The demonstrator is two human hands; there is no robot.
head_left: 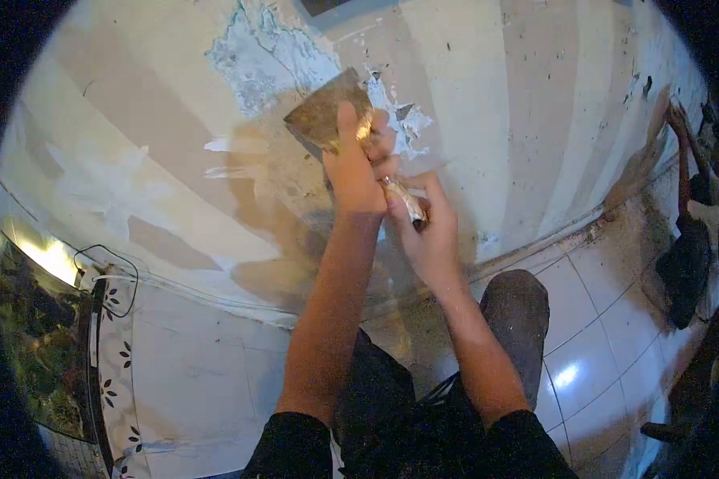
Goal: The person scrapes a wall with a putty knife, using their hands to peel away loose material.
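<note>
Left hand presses fingers on the scraper blade, flat against the wall; right hand grips its handle just below. Peeled patch edge sits just above the blade, bare wall open to the right.

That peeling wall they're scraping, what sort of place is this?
Probably a room in a house under repair or repainting. The cream painted wall has flaked, patchy plaster, the floor is glossy white tile, and both hands grip a broad metal scraper against the wall.
</note>
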